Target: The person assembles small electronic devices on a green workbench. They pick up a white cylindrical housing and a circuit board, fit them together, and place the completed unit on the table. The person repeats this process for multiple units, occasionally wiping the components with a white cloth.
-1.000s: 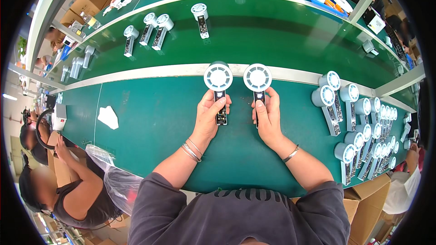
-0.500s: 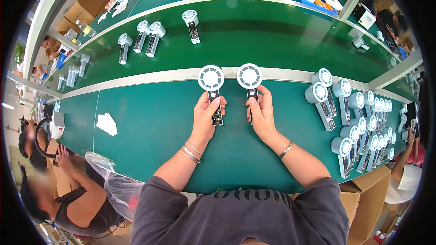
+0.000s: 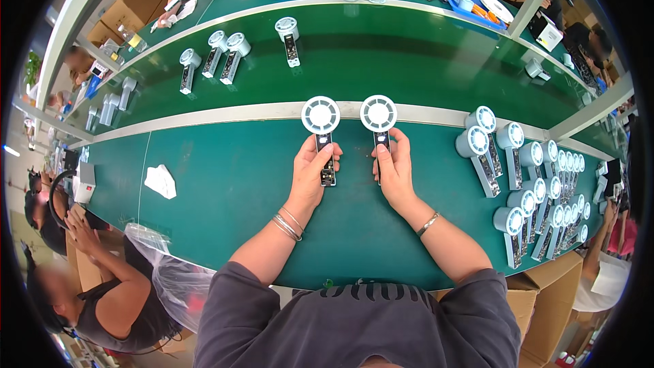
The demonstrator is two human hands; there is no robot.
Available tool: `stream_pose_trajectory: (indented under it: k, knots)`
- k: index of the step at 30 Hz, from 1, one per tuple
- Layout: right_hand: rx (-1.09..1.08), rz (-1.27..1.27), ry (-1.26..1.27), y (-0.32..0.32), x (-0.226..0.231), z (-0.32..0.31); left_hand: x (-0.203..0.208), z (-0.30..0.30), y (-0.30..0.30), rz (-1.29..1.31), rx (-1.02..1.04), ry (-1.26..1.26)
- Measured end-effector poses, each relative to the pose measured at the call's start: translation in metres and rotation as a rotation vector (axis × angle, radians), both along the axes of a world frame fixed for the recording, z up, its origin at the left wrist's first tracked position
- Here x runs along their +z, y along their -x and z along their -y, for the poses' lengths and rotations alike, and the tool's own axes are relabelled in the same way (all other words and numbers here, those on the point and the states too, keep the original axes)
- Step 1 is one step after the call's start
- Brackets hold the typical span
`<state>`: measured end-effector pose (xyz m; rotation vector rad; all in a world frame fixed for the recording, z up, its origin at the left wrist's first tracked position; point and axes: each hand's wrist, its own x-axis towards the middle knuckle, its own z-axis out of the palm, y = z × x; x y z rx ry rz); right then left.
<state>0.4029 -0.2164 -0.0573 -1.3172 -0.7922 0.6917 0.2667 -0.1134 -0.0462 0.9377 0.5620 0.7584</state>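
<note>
— From the head view, what has each hand got?

— The left hand [image 3: 310,176] is wrapped around the handle of one small handheld fan [image 3: 321,133], the right hand [image 3: 394,172] around a second fan [image 3: 379,126]. Both round white heads stick out just past the fingertips, side by side over the green table [image 3: 231,191].

— How would they handle?

— Light, stiff plastic, I'd judge. The grilles look delicate, so the handle is the place to grip. More fans [image 3: 524,184] lie off beyond the right hand.

One head camera looks steeply down, close over the green table [image 3: 225,191].
</note>
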Motion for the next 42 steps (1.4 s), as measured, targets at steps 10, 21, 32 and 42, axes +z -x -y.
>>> stream_pose_trajectory:
  k: [10, 21, 32, 42]
  knots:
    - [0.001, -0.004, 0.004, 0.001, -0.003, -0.002, 0.001, 0.0, 0.001, -0.004, 0.001, 0.007]
    - [-0.111, 0.257, 0.23, 0.035, 0.003, -0.093, 0.018, -0.035, 0.024, -0.44, 0.423, -0.425]
    - [-0.034, 0.784, 0.25, 0.036, 0.049, -0.056, -0.017, -0.105, 0.078, -1.091, 0.557, -1.125]
    - [-0.777, 0.94, 0.997, -0.159, 0.04, 0.095, 0.054, 0.054, -0.045, -0.529, -0.371, -0.541]
